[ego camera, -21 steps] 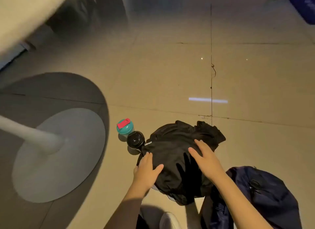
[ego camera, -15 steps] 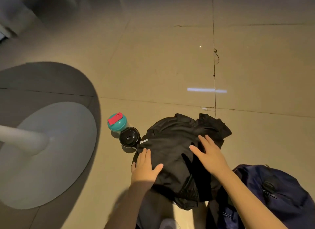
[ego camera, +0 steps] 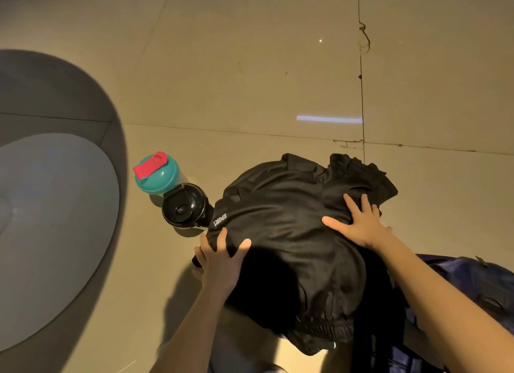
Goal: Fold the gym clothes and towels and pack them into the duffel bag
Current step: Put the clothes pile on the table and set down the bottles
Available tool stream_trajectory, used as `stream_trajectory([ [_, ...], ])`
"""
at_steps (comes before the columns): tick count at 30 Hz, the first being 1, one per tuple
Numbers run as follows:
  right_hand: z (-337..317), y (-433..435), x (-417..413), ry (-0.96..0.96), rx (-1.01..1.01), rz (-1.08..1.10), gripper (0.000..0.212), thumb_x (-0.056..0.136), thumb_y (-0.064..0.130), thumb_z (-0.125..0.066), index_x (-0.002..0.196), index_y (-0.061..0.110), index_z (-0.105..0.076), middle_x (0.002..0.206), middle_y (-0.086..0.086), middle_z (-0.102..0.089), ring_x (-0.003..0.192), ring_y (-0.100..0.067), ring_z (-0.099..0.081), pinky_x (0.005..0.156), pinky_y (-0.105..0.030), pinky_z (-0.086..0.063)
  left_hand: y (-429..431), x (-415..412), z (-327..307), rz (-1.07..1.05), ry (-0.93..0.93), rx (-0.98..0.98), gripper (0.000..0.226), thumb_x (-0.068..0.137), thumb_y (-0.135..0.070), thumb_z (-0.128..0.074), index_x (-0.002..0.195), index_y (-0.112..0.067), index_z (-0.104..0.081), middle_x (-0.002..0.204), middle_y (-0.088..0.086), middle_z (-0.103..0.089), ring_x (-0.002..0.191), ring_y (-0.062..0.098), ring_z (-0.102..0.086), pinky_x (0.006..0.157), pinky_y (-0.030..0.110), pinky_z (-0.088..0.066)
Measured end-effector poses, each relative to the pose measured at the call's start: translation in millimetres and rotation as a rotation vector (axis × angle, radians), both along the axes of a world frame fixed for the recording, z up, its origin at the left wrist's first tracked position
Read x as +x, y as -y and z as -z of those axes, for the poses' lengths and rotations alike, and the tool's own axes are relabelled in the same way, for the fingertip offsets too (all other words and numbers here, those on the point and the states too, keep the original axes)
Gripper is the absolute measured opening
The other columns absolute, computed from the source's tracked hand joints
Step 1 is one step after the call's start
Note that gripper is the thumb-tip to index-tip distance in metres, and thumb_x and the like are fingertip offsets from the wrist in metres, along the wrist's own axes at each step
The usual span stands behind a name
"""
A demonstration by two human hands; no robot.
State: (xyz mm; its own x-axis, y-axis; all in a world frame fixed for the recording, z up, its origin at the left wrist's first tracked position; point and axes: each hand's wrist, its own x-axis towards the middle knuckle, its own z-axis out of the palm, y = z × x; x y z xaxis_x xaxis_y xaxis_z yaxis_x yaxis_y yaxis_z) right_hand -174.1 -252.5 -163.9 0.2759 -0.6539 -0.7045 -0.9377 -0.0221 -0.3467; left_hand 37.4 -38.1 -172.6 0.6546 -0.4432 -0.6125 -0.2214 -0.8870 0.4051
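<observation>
A black gym garment [ego camera: 292, 233] lies bunched in a rounded heap on the tiled floor [ego camera: 250, 66], just on the near side of a grout line crossing the tiles. Its cloth is smooth across the middle and crumpled into folds at the far end. A gathered elastic band shows at the near end, and a small white logo sits by its left edge. The navy duffel bag [ego camera: 472, 283] lies against its near right side, partly hidden and running out of view at the lower right.
</observation>
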Motion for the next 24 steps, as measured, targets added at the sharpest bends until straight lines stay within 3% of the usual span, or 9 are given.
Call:
stream_trajectory([
  [5,19.2,-26.5,-3.7,0.216,0.188,0.132,0.114,0.054,0.083,-0.046,0.15,0.037,-0.004,0.159,-0.002,0.007,0.146,-0.024,0.004,0.118,-0.049,-0.006,-5.1,-6.7,12.0,-0.088,-0.194,-0.083,0.071,0.088,-0.06,-0.046,0.148,-0.043,-0.01,0.159,0.008,0.004,0.146,0.029,0.001,0.116,0.048,-0.009],
  [8,12.5,-35.6,-5.9,0.316,0.257,0.179,0.108,0.061,0.078,-0.048,0.15,0.035,-0.004,0.159,0.003,-0.001,0.146,-0.018,-0.003,0.119,-0.042,-0.01,-7.4,-8.2,11.6,0.056,-0.147,-0.081,0.063,0.095,-0.053,-0.037,0.149,-0.038,-0.008,0.159,0.006,-0.005,0.146,0.029,-0.002,0.117,0.044,-0.009],
  [10,5.0,-40.8,-5.6,0.379,0.327,0.214,0.091,0.077,0.067,-0.047,0.15,0.035,-0.003,0.156,0.007,-0.014,0.143,-0.016,-0.019,0.113,-0.032,-0.02,-6.6,-8.0,8.3,0.131,-0.157,-0.109,0.058,0.098,-0.051,-0.031,0.15,-0.033,-0.012,0.159,0.003,-0.008,0.145,0.03,-0.007,0.117,0.046,-0.01],
  [12,-0.1,-47.6,-5.5,0.423,0.363,0.214,0.09,0.076,0.067,-0.045,0.15,0.037,-0.004,0.152,0.009,-0.025,0.135,-0.013,-0.033,0.107,-0.026,-0.027,-3.9,-7.2,3.5,0.109,-0.282,-0.143,0.073,0.088,-0.071,-0.028,0.15,-0.035,-0.013,0.16,0.0,-0.007,0.145,0.03,-0.009,0.117,0.049,-0.011],
  [14,-3.8,-55.7,-2.4,0.442,0.375,0.227,0.091,0.073,0.068,-0.046,0.15,0.038,-0.007,0.147,0.013,-0.033,0.127,-0.009,-0.04,0.103,-0.023,-0.032,-0.8,-8.0,-0.9,-0.063,-0.433,-0.188,0.101,0.062,-0.093,-0.027,0.148,-0.044,-0.009,0.159,-0.004,-0.01,0.145,0.027,-0.012,0.117,0.051,-0.013],
  [17,-5.2,-71.2,5.4,0.5,0.383,0.277,0.071,0.087,0.053,-0.048,0.148,0.038,-0.013,0.129,0.018,-0.041,0.105,0.004,-0.046,0.081,-0.009,-0.036,0.4,-11.7,-3.6,-0.237,-0.634,-0.25,0.101,0.062,-0.092,-0.035,0.148,-0.046,-0.008,0.158,-0.005,-0.014,0.144,0.023,-0.018,0.116,0.047,-0.017],
  [18,-5.3,-76.7,8.8,0.521,0.394,0.293,0.07,0.087,0.052,-0.05,0.147,0.039,-0.016,0.127,0.019,-0.042,0.099,0.009,-0.045,0.079,-0.008,-0.036,0.1,-14.3,-5.5,-0.257,-0.683,-0.272,0.097,0.066,-0.086,-0.036,0.148,-0.043,-0.008,0.158,-0.005,-0.014,0.144,0.022,-0.019,0.116,0.045,-0.018],
  [21,-0.1,-91.5,15.4,0.552,0.412,0.355,0.079,0.076,0.06,-0.054,0.145,0.038,-0.022,0.133,0.017,-0.044,0.097,0.014,-0.044,0.09,-0.018,-0.033,0.6,-20.8,-7.1,-0.27,-0.72,-0.304,0.089,0.075,-0.076,-0.034,0.15,-0.036,-0.007,0.158,-0.003,-0.013,0.144,0.023,-0.017,0.113,0.043,-0.019],
  [24,5.8,-99.6,18.2,0.517,0.37,0.372,0.061,0.089,0.044,-0.052,0.143,0.031,-0.027,0.124,0.017,-0.046,0.095,0.01,-0.045,0.092,-0.02,-0.031,-6.8,-22.3,3.1,-0.321,-0.752,-0.296,0.101,0.068,-0.085,-0.042,0.15,-0.035,-0.01,0.158,0.0,-0.016,0.143,0.025,-0.02,0.116,0.048,-0.018],
])
